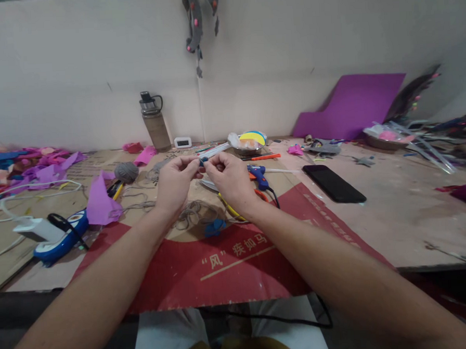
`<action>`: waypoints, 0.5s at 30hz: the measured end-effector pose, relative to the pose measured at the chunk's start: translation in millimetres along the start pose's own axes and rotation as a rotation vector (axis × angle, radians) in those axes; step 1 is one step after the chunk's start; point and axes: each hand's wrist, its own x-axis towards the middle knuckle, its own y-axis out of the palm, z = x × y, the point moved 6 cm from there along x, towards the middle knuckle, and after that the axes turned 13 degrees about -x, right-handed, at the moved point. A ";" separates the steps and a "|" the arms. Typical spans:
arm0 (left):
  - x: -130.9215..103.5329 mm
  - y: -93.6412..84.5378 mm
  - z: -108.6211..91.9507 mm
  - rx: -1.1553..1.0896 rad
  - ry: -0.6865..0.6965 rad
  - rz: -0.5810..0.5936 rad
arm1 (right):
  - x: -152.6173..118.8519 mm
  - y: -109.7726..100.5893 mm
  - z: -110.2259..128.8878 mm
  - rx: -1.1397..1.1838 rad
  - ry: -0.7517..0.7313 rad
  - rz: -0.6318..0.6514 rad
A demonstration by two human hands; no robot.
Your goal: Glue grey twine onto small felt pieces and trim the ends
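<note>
Above the cardboard, my left hand (pixel 175 180) and my right hand (pixel 232 181) meet with fingertips pinched on a small dark blue piece (pixel 203 160). Its exact shape is mostly hidden by the fingers. Below them on the red-printed cardboard (pixel 230 279) lies a bright blue scrap (pixel 215 227). Loose grey yarn (pixel 191 212) tangles beneath my left hand. Right of my right hand rests a blue glue gun (pixel 261 178), and yellow and orange handles show partly behind that hand.
A grey yarn ball (pixel 126 172), purple sheet scrap (pixel 102 199) and blue power strip (pixel 64 239) with a white charger (pixel 38 229) lie left. A bottle (pixel 156 127) stands by the wall. Right are a black phone (pixel 334 183) and purple sheet (pixel 356 105); a bowl (pixel 249 151) sits behind.
</note>
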 end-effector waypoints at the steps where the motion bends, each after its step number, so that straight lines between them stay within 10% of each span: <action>1: -0.2 0.4 0.7 -0.017 -0.015 0.001 | 0.1 -0.2 -0.2 0.001 0.007 0.000; 15: -2.2 4.1 1.8 -0.099 -0.088 0.005 | 3.3 -1.2 -6.9 0.017 0.046 -0.006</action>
